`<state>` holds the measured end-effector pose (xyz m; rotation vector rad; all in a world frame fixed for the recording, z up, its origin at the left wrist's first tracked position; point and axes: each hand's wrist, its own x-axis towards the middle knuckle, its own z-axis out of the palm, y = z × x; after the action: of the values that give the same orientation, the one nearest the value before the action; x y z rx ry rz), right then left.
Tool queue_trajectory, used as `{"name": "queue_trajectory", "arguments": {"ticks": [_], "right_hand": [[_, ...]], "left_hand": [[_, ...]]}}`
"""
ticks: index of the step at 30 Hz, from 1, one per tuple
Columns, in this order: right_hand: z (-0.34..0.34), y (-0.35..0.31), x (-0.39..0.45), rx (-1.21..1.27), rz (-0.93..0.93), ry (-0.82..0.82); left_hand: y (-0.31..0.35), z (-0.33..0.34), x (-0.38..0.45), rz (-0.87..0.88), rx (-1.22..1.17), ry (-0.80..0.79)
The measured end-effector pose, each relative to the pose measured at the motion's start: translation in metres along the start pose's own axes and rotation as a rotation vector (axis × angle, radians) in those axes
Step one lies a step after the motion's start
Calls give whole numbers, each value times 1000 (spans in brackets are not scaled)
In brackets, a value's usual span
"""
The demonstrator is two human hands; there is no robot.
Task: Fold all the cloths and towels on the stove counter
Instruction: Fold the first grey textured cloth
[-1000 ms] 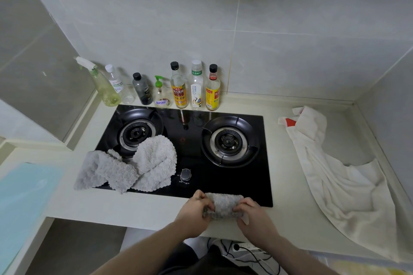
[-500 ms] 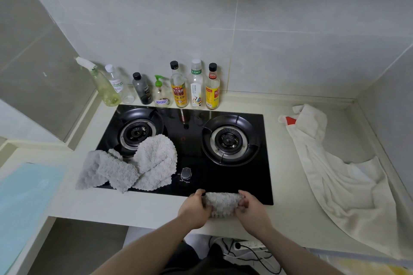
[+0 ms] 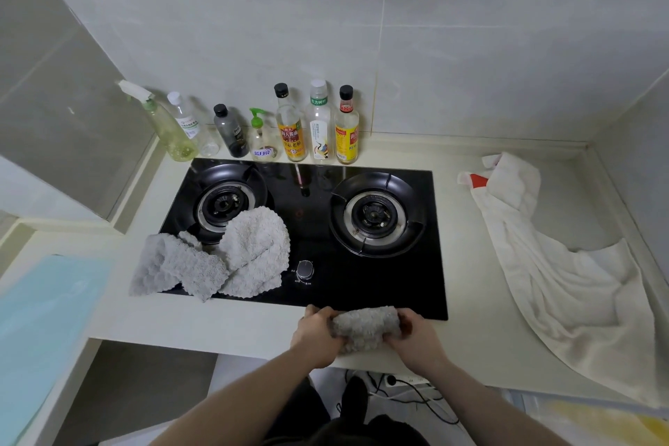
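Observation:
A small grey fluffy cloth (image 3: pixel 364 328) is bunched into a compact bundle at the counter's front edge, just before the black stove (image 3: pixel 398 282). My left hand (image 3: pixel 316 335) grips its left end and my right hand (image 3: pixel 416 337) grips its right end. Two more grey fluffy cloths lie crumpled over the stove's front left corner: a darker one (image 3: pixel 177 266) and a paler one (image 3: pixel 257 250). A large white towel (image 3: pixel 564 282) with a red tag sprawls unfolded along the right side of the counter.
Several bottles (image 3: pixel 289 127) and a spray bottle (image 3: pixel 166 123) line the back wall behind the stove. A stove knob (image 3: pixel 304 269) sits near the front. A light blue board (image 3: pixel 43 319) lies at the left. A power strip and cables (image 3: pixel 405 384) lie on the floor below.
My hands have drawn closer around the grey cloth and gathered it into a tighter bundle. The other cloths and the towel have not moved.

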<state>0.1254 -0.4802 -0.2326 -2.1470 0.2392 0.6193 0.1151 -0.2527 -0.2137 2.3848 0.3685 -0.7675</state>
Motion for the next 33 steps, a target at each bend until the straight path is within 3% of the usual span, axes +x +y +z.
{"name": "queue_trajectory", "arguments": {"ticks": [5,10,15,24,33], "right_hand": [[-5,-8,-5,88,76,-58],[-9,-27,-17,309,119,-152],[3,-73,-25,446,98,-239],[82,-170,-64,379,-89,-422],[193,-252,-167,258,-307,-599]], "left_hand": [[0,-7,-2,-38,-170,-71],[-5,-31,-17,-140,-683,-120],[-22,-56,-49,-136,-1052,25],[-113,-105,-146,-153,-1113,403],[-244,-126,-276,-161,-1097,671]]}}
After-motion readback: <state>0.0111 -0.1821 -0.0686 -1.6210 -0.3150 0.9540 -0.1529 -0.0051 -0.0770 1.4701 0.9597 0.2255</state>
